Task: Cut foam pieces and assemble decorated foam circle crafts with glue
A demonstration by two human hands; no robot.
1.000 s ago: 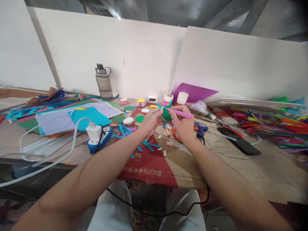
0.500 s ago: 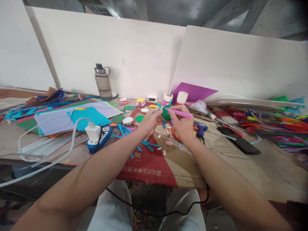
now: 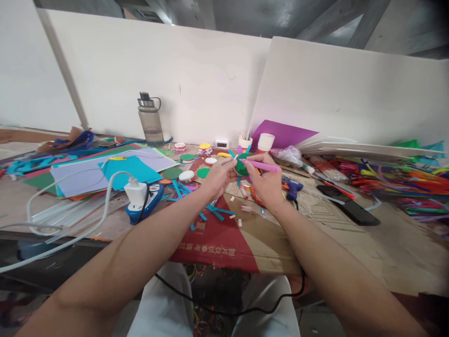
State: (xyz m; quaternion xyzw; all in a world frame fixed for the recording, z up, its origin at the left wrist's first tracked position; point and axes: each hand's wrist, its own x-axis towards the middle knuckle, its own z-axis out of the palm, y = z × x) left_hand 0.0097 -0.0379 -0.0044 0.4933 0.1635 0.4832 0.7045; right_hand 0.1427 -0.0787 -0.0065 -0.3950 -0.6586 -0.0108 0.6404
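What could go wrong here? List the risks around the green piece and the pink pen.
1. The left hand grips the green piece only at its edge, in mid-air; pen pressure may bend or twist it.
2. The pink pen in the right hand might slip and mark a finger.
3. The glue gun lies beside the right wrist; a nudge could shift it.

bare forearms, no sleeves; white trousers [image 3: 159, 304].

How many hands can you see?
2: the left hand holds the green disc above the table; the right hand, beside it, holds a pink pen.
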